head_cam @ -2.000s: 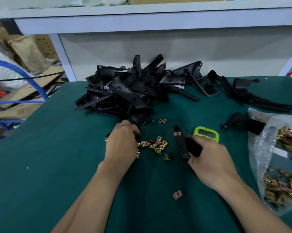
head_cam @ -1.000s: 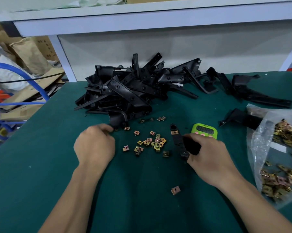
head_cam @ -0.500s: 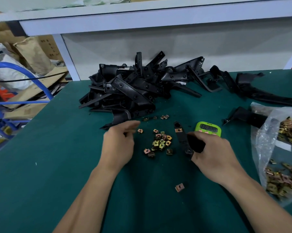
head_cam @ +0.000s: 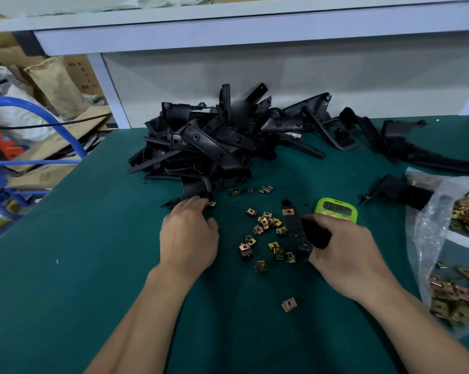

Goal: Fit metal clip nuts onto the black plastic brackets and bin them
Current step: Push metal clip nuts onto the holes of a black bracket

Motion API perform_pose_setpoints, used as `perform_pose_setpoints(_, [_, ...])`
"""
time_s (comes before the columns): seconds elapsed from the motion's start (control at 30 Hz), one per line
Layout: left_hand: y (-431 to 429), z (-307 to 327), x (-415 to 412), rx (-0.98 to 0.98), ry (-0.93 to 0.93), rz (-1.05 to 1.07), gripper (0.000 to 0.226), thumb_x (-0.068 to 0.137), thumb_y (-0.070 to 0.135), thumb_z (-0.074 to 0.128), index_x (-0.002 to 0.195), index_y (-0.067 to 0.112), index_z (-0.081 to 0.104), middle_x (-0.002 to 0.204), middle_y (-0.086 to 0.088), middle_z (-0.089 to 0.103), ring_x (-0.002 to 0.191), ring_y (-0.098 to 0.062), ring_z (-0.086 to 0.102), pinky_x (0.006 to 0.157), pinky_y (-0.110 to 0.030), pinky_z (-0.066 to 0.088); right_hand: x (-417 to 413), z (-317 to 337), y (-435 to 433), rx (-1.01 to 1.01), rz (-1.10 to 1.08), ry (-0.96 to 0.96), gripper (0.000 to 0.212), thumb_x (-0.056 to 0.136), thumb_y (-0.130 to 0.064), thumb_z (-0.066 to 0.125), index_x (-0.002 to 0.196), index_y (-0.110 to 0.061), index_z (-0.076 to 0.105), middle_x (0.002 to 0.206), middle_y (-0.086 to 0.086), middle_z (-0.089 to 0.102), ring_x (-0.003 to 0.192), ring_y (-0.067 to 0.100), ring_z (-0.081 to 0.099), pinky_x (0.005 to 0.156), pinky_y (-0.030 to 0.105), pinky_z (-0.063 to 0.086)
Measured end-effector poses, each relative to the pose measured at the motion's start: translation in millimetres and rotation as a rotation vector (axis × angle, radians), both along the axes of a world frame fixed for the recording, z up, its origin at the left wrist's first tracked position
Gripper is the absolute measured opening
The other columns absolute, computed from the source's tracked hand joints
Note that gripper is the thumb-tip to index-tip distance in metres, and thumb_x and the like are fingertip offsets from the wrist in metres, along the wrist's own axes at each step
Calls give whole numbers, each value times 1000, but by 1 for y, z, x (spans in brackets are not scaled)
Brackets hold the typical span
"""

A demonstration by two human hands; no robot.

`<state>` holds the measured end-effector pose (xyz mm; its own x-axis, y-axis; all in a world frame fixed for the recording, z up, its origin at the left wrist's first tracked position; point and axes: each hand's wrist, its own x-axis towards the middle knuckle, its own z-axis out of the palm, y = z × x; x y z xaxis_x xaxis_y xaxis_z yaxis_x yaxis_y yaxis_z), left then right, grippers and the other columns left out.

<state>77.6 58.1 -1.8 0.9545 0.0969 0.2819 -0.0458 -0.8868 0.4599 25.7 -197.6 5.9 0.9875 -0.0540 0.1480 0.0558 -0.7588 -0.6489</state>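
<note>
My right hand [head_cam: 346,255] grips a black plastic bracket [head_cam: 295,229] lying on the green mat; a metal clip nut [head_cam: 288,211] sits on its far end. My left hand [head_cam: 189,233] reaches forward with its fingers extended. The fingertips touch the near end of a black bracket [head_cam: 195,188] at the foot of the bracket pile [head_cam: 228,147], right beside a single clip nut [head_cam: 211,203]. Several loose clip nuts [head_cam: 265,225] lie scattered between my hands. One more nut [head_cam: 289,304] lies alone nearer to me.
A green digital timer [head_cam: 336,211] sits just beyond my right hand. A clear plastic bag [head_cam: 427,238] full of clip nuts lies at the right edge, partly over another bracket [head_cam: 398,190]. A blue cart frame [head_cam: 39,163] and cardboard stand off the table's left.
My left hand swung out to the left, then came back and reached forward to the bracket end at the pile. My right hand kept hold of its bracket.
</note>
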Motion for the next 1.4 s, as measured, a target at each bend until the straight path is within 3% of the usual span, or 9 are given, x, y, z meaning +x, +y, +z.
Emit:
perform_pose_setpoints(0.2, [0, -2, -3, 0, 17, -124, 46, 95, 18, 59, 140, 24, 60, 148, 8, 54, 135, -11, 48, 106, -18, 32, 0, 1, 1, -29, -8, 20, 36, 87, -23, 77, 120, -36, 70, 102, -15, 71, 94, 10, 62, 68, 14, 44])
perform_pose_setpoints(0.33, [-8, 0, -6, 44, -6, -106, 50, 93, 19, 58, 143, 23, 57, 147, 6, 56, 138, -12, 46, 114, -27, 31, 0, 2, 1, -27, -12, 17, 35, 87, -23, 77, 118, -36, 71, 100, -16, 71, 93, 10, 62, 69, 17, 44])
perform_pose_setpoints(0.5, [0, -3, 0, 118, 76, 13, 61, 98, 39, 52, 154, 17, 41, 164, -2, 35, 150, -18, 31, 124, -38, 24, 0, 1, 1, -26, -5, 17, 35, 88, -23, 76, 120, -37, 70, 101, -17, 71, 95, 9, 62, 72, 17, 47])
perform_pose_setpoints(0.63, [10, -2, 0, 41, 141, 6, 63, 101, 38, 51, 157, 17, 34, 169, -4, 21, 153, -21, 26, 126, -40, 19, 0, 1, 1, -1, -14, 11, 37, 86, -22, 78, 119, -38, 71, 97, -19, 70, 89, 6, 60, 66, 6, 43])
perform_pose_setpoints(0.83, [10, 4, -2, -80, 5, 72, 59, 90, 14, 61, 147, 17, 48, 140, -2, 60, 123, -27, 58, 97, -38, 47, 0, 2, 3, 8, -21, 8, 38, 85, -17, 76, 117, -37, 72, 89, -20, 66, 79, -13, 54, 64, 1, 40])
perform_pose_setpoints(1.03, [-15, 1, 1, -110, -2, -158, 48, 94, 18, 58, 141, 27, 57, 139, 8, 60, 122, -17, 58, 99, -21, 39, -1, 1, 6, -19, -20, 6, 38, 85, -20, 77, 119, -37, 71, 93, -25, 65, 84, -1, 57, 63, 3, 40])
perform_pose_setpoints(1.1, [-32, 5, 6, -167, 2, -253, 49, 95, 16, 54, 141, 34, 55, 128, 4, 68, 109, -21, 63, 92, -25, 45, -2, 1, 6, -30, -15, 4, 38, 85, -20, 77, 119, -37, 71, 96, -25, 65, 88, 1, 58, 66, 2, 39])
perform_pose_setpoints(1.3, [-69, 5, 39, 105, 13, -367, 52, 103, 37, 48, 150, 17, 46, 154, -1, 48, 143, -20, 39, 121, -33, 24, -2, 1, 5, -18, -20, 1, 38, 84, -21, 75, 117, -39, 70, 95, -26, 66, 88, 1, 59, 68, 8, 42])
perform_pose_setpoints(1.4, [-68, 2, 39, 72, 12, -384, 42, 100, 35, 49, 139, 23, 59, 140, 1, 63, 127, -22, 54, 109, -32, 35, 0, 0, 5, -20, -19, 6, 37, 84, -21, 75, 116, -39, 70, 97, -24, 68, 88, 2, 60, 72, 15, 48])
